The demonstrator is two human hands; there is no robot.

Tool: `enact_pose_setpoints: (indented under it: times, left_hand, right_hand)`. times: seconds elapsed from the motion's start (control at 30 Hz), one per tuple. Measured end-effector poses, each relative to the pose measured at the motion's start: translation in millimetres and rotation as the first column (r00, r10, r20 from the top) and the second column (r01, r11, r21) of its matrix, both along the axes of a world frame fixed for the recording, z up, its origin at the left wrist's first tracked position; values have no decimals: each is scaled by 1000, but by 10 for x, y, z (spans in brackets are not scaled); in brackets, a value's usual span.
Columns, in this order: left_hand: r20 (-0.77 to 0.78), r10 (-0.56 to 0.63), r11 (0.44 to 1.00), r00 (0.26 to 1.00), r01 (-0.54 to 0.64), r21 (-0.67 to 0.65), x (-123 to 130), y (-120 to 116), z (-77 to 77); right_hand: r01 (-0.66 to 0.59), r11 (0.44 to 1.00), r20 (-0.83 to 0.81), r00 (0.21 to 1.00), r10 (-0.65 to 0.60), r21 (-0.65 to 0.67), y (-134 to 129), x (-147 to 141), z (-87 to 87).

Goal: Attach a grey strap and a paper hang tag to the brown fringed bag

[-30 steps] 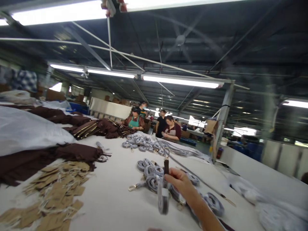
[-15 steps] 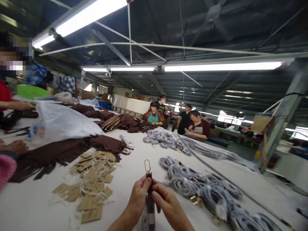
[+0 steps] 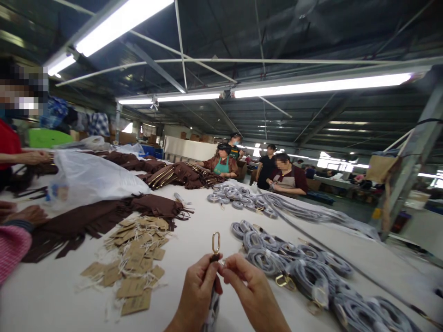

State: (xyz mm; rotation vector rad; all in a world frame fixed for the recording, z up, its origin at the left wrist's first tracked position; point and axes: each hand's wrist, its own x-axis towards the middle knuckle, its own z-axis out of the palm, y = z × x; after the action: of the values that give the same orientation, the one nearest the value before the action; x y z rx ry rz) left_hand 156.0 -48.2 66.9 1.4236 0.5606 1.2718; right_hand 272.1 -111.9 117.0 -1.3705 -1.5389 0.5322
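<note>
Left hand (image 3: 197, 293) closed around a short strap (image 3: 213, 313), gold oval snap clip (image 3: 216, 242) upright above the fist. Right hand (image 3: 254, 295) pinched shut beside the clip's base, contents too small to tell. Clip likely light, stiff, slick; strap soft, best gripped below the clip. Coiled grey straps (image 3: 265, 260) just right, kraft hang tags (image 3: 133, 272) left, on a white-covered worktable (image 3: 180, 272), hands at its near edge.

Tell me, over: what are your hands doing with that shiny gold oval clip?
Left hand pinching dark strap under gold metal oval clasp. Right hand beside it, fingers curled. Grey coiled straps nearby.
</note>
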Motion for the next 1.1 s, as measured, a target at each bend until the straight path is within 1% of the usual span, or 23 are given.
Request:
enact_pose_setpoints:
  times: [0.07, 0.1, 0.13, 0.2, 0.27, 0.4, 0.47, 0.53, 0.63, 0.73, 0.8, 0.83, 0.87, 0.97, 1.03, 1.1]
  left_hand:
    - [-18, 10, 999, 1000, -9, 33, 3, -29, 11]
    - [-26, 19, 999, 999, -18, 48, 2, -35, 18]
    - [-32, 30, 998, 999, -28, 63, -1, -36, 24]
    - [-46, 56, 994, 997, -52, 97, -10, -30, 25]
    - [-63, 78, 988, 995, -68, 140, -18, -21, 8]
    - [-114, 101, 973, 988, -75, 219, -25, -16, -41]
    - [-144, 98, 967, 985, -61, 246, -28, -17, -55]
    - [-159, 99, 956, 982, -50, 290, -33, -14, -65]
    - [-173, 124, 924, 977, -50, 380, -47, 1, -77]
    - [-182, 142, 878, 973, -39, 477, -70, 9, -51]
    - [-180, 138, 852, 974, -24, 524, -93, -8, 13]
    - [-183, 128, 849, 975, -13, 527, -108, -23, 57]
    - [-190, 107, 860, 976, 5, 511, -125, -42, 105]
    - [-187, -35, 922, 982, 104, 372, -179, -93, 227]
    - [-124, -135, 952, 983, 163, 259, -202, -104, 260]
    - [-57, -149, 969, 987, 157, 188, -209, -98, 258]
  right_hand:
    - [4, 999, -67, 998, -7, -50, 5, -15, -36]
    - [28, 998, -70, 997, -31, -53, 13, -18, -57]
    - [60, 997, -54, 997, -62, -38, 22, -20, -77]
    - [128, 991, 3, 992, -129, 32, 36, -22, -103]
    - [164, 984, 46, 985, -168, 71, 38, -24, -103]
    - [155, 986, 109, 981, -162, 67, 15, -28, -64]
    - [144, 987, 105, 983, -150, 67, 10, -32, -55]
    - [135, 988, 42, 990, -138, 72, 21, -42, -63]
    - [114, 992, -157, 982, -105, 52, 64, -60, -84]
    - [38, 999, -382, 923, -46, -28, 115, -57, -91]
    - [-32, 997, -481, 877, -7, -74, 140, -37, -94]
    - [-64, 994, -506, 862, 11, -88, 149, -23, -99]
    - [-93, 992, -520, 854, 32, -91, 156, -8, -107]
    - [-144, 988, -522, 848, 93, -58, 171, 33, -151]
    - [-156, 988, -503, 854, 128, -12, 181, 48, -186]
    - [-186, 982, -460, 871, 173, 16, 187, 50, -211]
